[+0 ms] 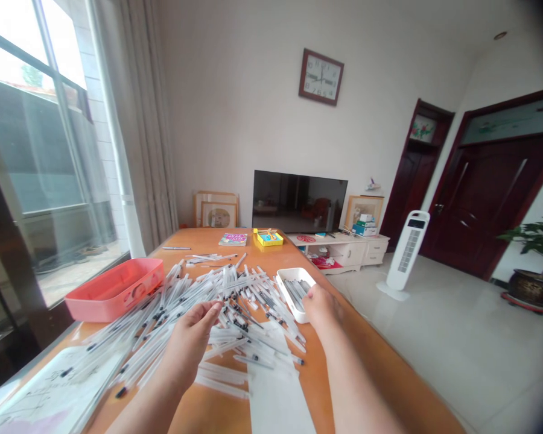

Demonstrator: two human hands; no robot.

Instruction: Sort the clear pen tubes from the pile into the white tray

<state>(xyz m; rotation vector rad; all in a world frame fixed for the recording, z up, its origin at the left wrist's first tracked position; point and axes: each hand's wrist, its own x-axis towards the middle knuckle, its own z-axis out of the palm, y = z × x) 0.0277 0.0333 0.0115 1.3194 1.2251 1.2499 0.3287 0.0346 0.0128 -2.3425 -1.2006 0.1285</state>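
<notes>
Across the wooden table (228,416) spreads a loose heap of clear pen barrels (176,316), many with black ends or caps. My left hand (194,334) is over the middle of the heap, thumb and forefinger pinched together; whatever may be between them is too small to make out. At the white tray (283,289), my right hand (323,306) reaches over the near right rim with its fingers closed. Thin grey pen refills (295,289) lie inside this tray, by the fingertips. What the right fingers grip is hidden.
Left of the heap stands a pink plastic bin (104,304). A white paper strip (278,392) and a printed sheet (49,392) lie nearer me. Farther back are a colourful booklet (233,239), a yellow box (269,239) and a single pen (177,248). A tower fan (407,253) stands right.
</notes>
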